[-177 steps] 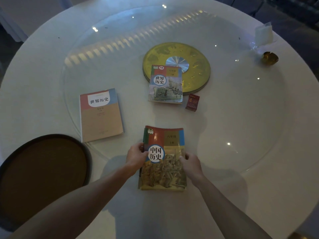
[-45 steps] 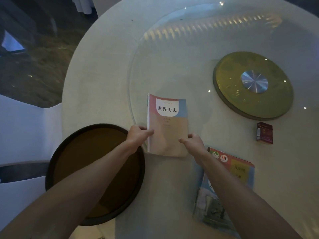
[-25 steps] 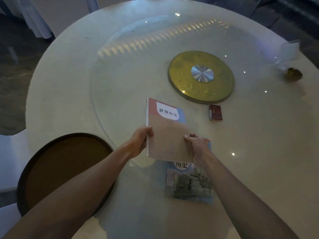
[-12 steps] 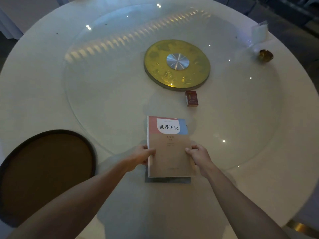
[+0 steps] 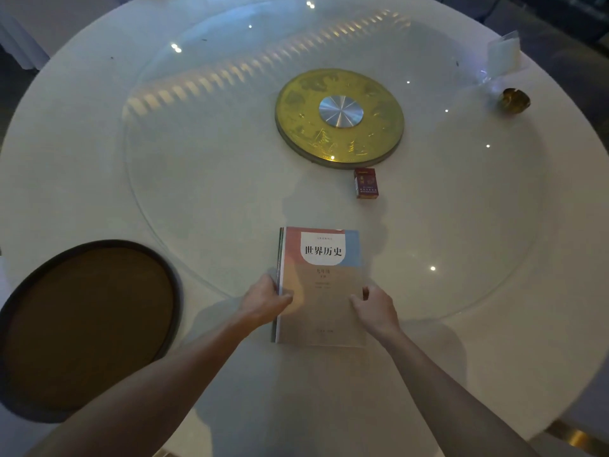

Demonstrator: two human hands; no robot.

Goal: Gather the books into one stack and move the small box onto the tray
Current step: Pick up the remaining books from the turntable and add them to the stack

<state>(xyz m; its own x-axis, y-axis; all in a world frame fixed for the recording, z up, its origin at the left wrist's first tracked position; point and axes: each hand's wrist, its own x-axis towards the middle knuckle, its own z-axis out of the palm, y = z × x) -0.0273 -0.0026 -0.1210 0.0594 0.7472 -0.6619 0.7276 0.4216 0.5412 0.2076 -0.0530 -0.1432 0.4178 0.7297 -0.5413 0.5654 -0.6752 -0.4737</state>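
Observation:
A stack of books [image 5: 321,285] lies near the table's front edge, with a pink, blue and tan history book on top; only thin edges of the lower books show along its left side. My left hand [image 5: 265,300] grips the stack's left edge. My right hand [image 5: 375,306] rests against its right edge, fingers curled. The small red box [image 5: 365,183] lies flat on the glass beyond the stack, just in front of the gold disc. The round dark tray [image 5: 89,328] with a brown inside sits at the left, nothing in it.
A gold disc [image 5: 339,117] with a silver hub marks the centre of the round glass turntable [image 5: 204,179]. At the far right stand a clear card holder [image 5: 502,56] and a small gold cup [image 5: 515,99]. The white table's edge [image 5: 580,407] curves close at lower right.
The pink-topped book has come down onto the other books and now lies squared on the stack. Both hands stay at its sides.

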